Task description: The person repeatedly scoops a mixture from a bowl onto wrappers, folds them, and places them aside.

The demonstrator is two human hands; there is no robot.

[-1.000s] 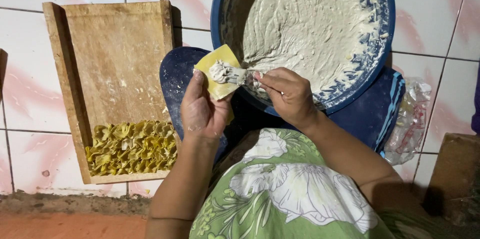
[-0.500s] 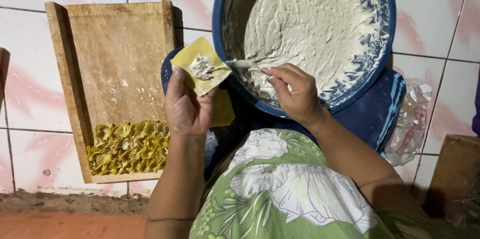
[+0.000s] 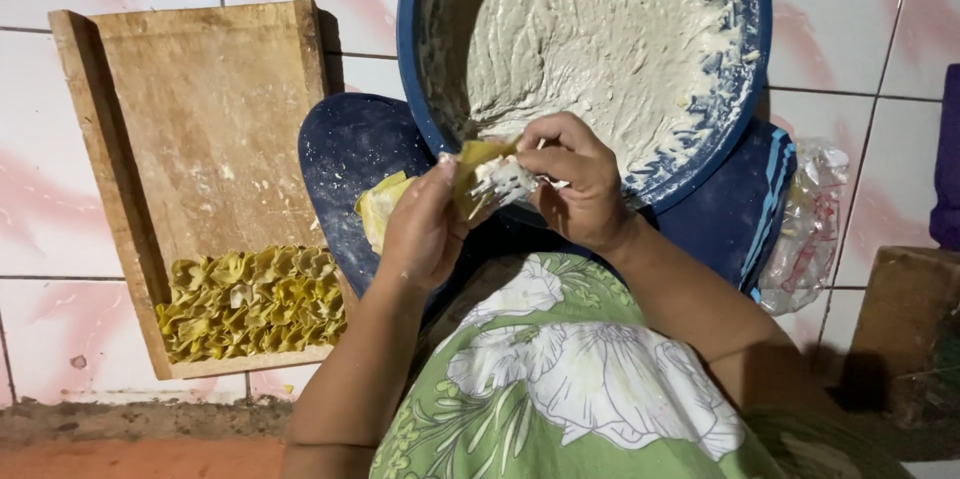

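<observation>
White floor tiles below; left hand [image 3: 425,229] and right hand [image 3: 575,179] both pinch closed around yellow wrapper [image 3: 478,167] with filling

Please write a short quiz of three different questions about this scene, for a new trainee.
1. True or false: both hands are on the yellow wrapper.
2. Where do the finished folded dumplings lie? A) in the blue basin B) at the near end of the wooden tray C) on the plastic bag
3. What fills the blue basin?

Key:
1. True: left hand and right hand pinch it together.
2. B, on the wooden tray.
3. Pale paste.
</observation>
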